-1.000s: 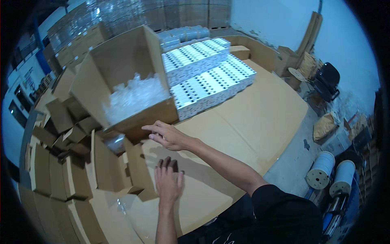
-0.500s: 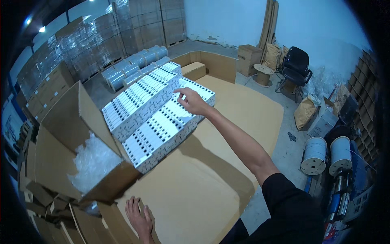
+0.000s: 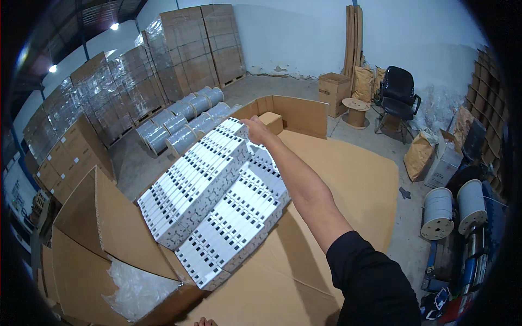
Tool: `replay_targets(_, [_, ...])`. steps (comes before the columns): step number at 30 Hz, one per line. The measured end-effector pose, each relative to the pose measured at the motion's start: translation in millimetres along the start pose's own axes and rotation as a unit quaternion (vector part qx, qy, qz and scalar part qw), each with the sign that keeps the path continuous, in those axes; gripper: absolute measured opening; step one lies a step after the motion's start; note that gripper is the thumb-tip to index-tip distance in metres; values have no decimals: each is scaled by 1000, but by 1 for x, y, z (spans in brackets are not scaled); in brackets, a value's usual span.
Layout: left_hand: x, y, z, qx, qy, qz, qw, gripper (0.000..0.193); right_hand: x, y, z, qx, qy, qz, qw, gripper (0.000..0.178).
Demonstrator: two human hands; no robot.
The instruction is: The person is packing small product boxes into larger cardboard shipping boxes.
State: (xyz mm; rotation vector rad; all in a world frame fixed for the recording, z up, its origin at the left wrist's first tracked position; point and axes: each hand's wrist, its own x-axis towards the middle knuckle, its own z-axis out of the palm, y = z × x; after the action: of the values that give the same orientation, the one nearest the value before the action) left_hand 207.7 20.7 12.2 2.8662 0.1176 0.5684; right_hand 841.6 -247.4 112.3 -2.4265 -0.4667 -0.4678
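Observation:
White slim boxes [image 3: 193,176] with dark square marks stand packed side by side in long rows. A higher row rises along the far left side, and a lower row [image 3: 242,217] runs in front of it. My right arm is stretched out over the stack. My right hand [image 3: 256,132] is at the far end of the higher row, against or just beside the last boxes; its fingers are mostly hidden. At the lower edge only the fingertips of my left hand [image 3: 205,322] show, apart and resting near the cardboard, holding nothing visible.
The boxes rest on a large cardboard sheet [image 3: 348,168] with an upturned far flap [image 3: 296,117]. At left stands an open carton [image 3: 76,255] with clear plastic film [image 3: 138,290]. Wrapped rolls [image 3: 190,111], a black chair [image 3: 398,98] and cable spools [image 3: 437,214] are on the floor.
My right hand has moved from above the lower row to the far end of the higher row. My left hand has dropped mostly out of the lower edge. The whole view has shifted.

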Motion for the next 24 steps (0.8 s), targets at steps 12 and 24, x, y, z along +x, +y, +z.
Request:
replay_targets(12, [1,-7,5,-70,-32,-78,994,39,4,9,23,86,38,28,995,47])
replay_targets(24, [-5,-5,7,-5,1,9,1000,37,-28,30,-13,63,146,-53,986,28])
